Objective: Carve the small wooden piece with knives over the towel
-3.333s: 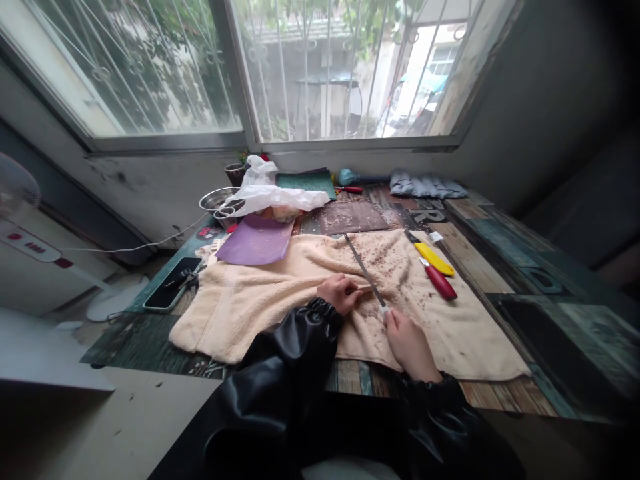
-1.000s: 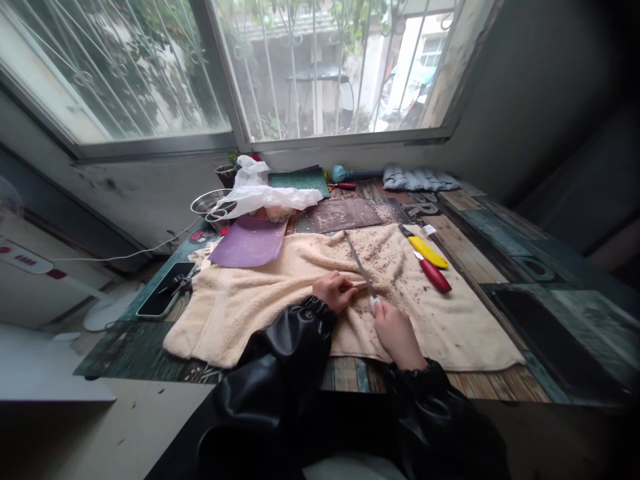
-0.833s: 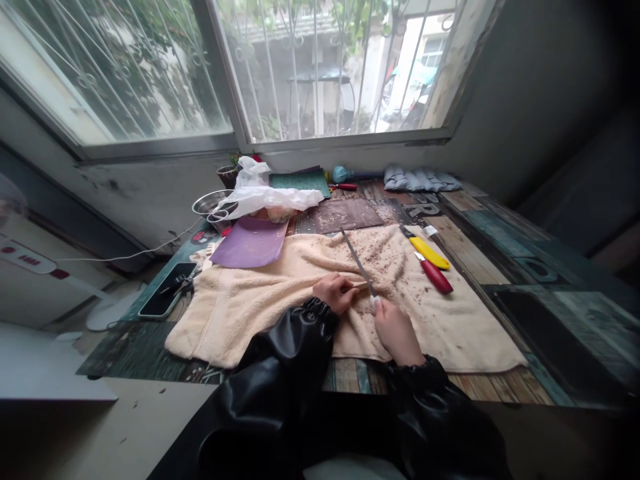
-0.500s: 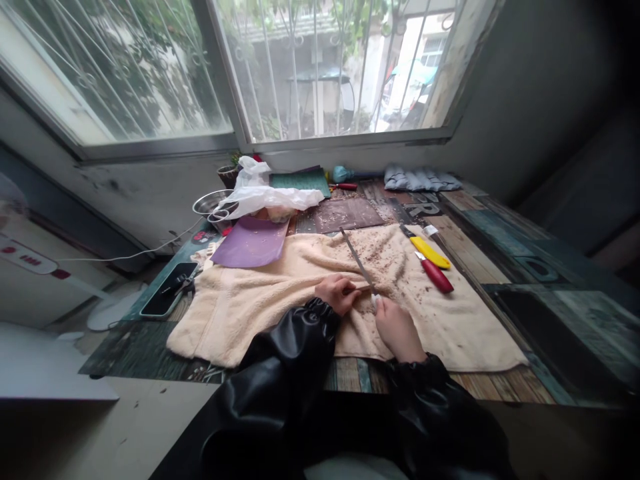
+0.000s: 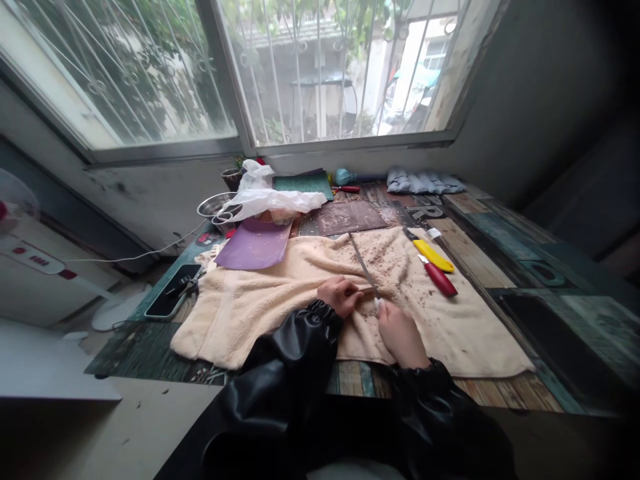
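My right hand [image 5: 400,333] grips the pale handle of a long thin metal file [image 5: 363,263], whose blade slants up and left across a cream towel [image 5: 240,303]. My left hand [image 5: 343,295] is closed on a small thin wooden piece [image 5: 364,290] held under the file near its handle end. Brown shavings [image 5: 387,257] lie scattered over the towel beyond the file. Both arms wear black glossy sleeves.
A yellow-handled knife [image 5: 433,255] and a red-handled knife [image 5: 440,282] lie on the towel at the right. A purple sheet [image 5: 255,243], white plastic bag [image 5: 273,197], metal bowls [image 5: 217,207] and green mat [image 5: 303,183] sit behind. A phone [image 5: 173,300] lies left, a fan [image 5: 30,227] further left.
My right hand slid the file back and forth over the piece in my left hand; now the handle sits close to my left hand. The camera view shifted slightly.
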Demonstrator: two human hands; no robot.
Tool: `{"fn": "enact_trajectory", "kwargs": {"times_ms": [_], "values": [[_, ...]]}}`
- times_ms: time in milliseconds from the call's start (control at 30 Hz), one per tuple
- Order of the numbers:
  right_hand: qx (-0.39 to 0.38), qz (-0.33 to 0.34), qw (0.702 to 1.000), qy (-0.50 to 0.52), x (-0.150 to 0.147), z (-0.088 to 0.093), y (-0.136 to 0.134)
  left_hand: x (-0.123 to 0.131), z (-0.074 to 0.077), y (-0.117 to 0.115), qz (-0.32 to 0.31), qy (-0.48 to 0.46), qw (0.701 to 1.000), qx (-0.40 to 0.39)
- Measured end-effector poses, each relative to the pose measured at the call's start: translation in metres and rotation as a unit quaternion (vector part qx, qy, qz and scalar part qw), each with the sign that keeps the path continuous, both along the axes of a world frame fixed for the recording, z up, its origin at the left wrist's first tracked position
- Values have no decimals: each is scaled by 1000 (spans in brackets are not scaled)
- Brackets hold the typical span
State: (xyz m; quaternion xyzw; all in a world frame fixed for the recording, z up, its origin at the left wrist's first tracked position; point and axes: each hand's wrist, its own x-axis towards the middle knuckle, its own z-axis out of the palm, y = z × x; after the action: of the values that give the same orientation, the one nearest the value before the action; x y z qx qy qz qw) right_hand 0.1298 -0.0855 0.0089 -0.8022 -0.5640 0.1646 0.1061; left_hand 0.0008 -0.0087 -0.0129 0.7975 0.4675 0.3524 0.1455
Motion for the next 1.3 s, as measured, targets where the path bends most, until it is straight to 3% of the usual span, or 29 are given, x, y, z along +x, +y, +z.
{"fn": "enact_trajectory", "kwargs": {"times_ms": [167,367,567,800,933,1133,1300], "values": [[0,3,1000,17,4,-5,-12,-1,2,4,-7,-6,1000,-11],[16,-7,1000,24,0,-2,6,-1,2,2,-14,-3,1000,-4],[20,3,999,36,6,-12,-14,-1,2,3,1,-4,1000,-10],[10,-3,1000,-1,-2,0,5,1,2,0,0,-12,1000,-5],[2,-1,1000,-5,0,-4,-7,0,1,2,19,-17,1000,-7],[-8,-13,1000,-13,0,-2,-4,0,0,1,-29,-19,999,-1],[1,-6,1000,-4,-4,0,-1,1,3,2,6,-28,999,-20]]}}
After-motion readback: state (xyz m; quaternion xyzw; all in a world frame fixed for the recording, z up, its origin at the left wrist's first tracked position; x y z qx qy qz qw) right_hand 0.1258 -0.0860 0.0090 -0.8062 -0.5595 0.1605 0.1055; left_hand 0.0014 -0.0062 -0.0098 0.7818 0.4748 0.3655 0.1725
